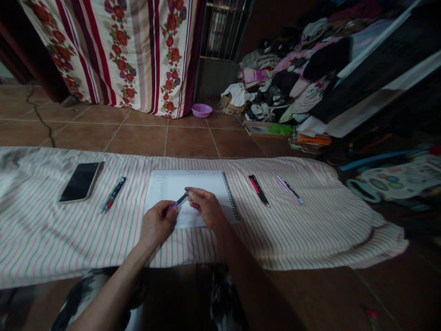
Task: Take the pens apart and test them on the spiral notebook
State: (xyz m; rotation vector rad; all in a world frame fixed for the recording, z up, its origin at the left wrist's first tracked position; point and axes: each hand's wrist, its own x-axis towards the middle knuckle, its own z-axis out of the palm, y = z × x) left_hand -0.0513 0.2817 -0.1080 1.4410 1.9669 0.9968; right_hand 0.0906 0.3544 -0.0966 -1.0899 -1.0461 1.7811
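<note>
A spiral notebook (193,186) lies open on a striped cloth (310,220) spread on the floor. Both my hands hover over its lower edge and share one purple pen (176,203). My left hand (156,224) is closed round the pen's lower end. My right hand (206,205) pinches its upper end near the tip. The pen lies slanted between them, just above the page.
A dark phone (81,181) and two pens (113,193) lie left of the notebook; a red-black pen (258,189) and a pink pen (289,190) lie to its right. Beyond are tiled floor, a floral curtain (138,50), a purple bowl (201,110) and a clothes pile (292,78).
</note>
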